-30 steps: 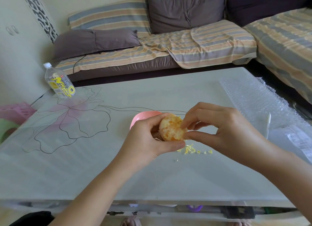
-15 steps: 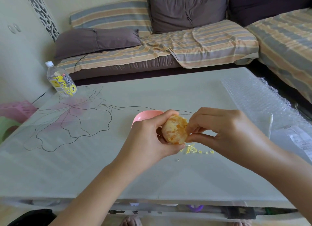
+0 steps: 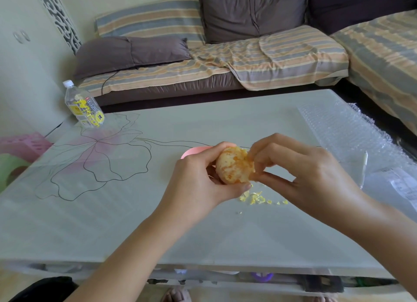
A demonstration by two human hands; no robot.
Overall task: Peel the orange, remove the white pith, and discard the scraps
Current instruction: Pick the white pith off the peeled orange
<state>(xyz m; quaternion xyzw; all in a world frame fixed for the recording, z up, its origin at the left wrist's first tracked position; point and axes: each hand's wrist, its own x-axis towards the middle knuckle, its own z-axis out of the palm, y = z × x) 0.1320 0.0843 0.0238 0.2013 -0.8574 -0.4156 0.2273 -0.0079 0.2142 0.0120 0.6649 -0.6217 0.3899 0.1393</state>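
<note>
Over the pale surface (image 3: 112, 222), mid-scene, the left hand (image 3: 198, 184) cups the peeled orange (image 3: 234, 166), fingers (image 3: 214, 149) curled round it above scattered pith scraps (image 3: 255, 198). The right hand (image 3: 311, 177) pinches at its upper right side. It looks light, soft and juicy: cradle it, never squeeze.

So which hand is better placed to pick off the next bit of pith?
The right hand: its fingertips pinch at the top of the orange, while the left hand grips it steady.

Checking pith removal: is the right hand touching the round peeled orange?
Touching. Head view: the right hand pinches the round peeled orange at its upper right.
</note>
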